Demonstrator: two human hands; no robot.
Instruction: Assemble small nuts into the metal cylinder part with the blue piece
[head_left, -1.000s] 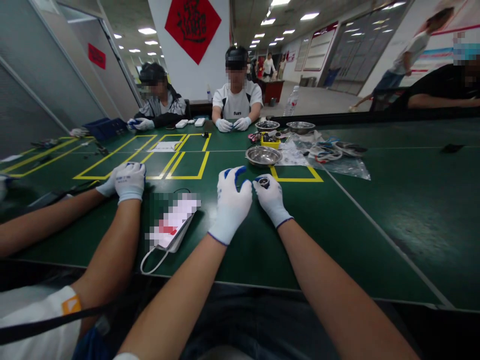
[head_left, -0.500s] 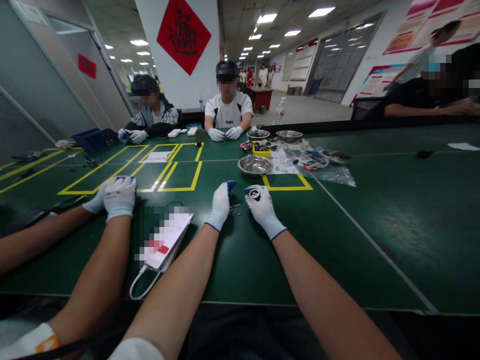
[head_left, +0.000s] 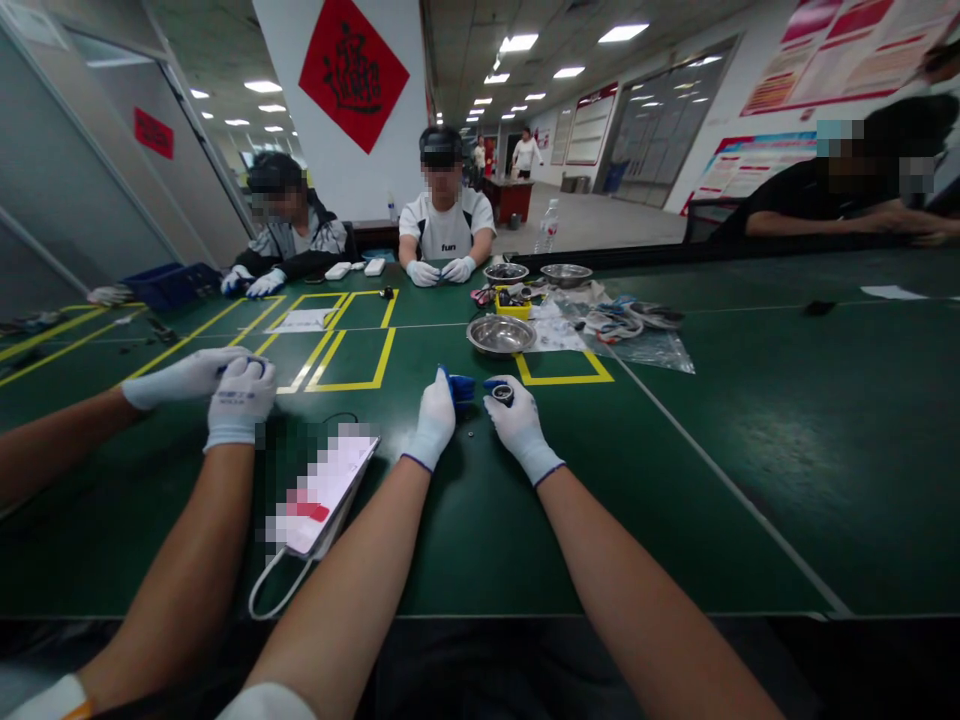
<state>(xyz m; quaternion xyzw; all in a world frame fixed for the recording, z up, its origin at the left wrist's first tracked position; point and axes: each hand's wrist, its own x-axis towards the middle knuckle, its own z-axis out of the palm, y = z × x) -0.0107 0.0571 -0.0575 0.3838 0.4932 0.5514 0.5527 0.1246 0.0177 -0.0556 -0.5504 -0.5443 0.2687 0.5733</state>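
Observation:
My right hand [head_left: 517,418], in a white glove with blue-coated fingers, is closed on a small round black cup-like part [head_left: 502,395] with a silvery rim. The rim faces up toward me. To its left, my left hand [head_left: 441,410] wears the same kind of glove. It stands on edge above the green table, fingers stretched out and the blue palm side turned right. No object shows in it, though part of the palm is hidden. One tiny metal piece [head_left: 470,434] lies on the table between my hands, too small to name.
A shiny metal bowl [head_left: 501,334] stands beyond my hands, near a yellow box [head_left: 514,303] of parts and bagged cables [head_left: 637,325]. A phone [head_left: 324,492] with a white cable lies left of my forearm. A co-worker's gloved hands [head_left: 240,400] are farther left.
My left hand has turned so its blue palm side shows more. Several tiny metal pieces were visible beside it; now only one is. The black part's rim has tilted slightly.

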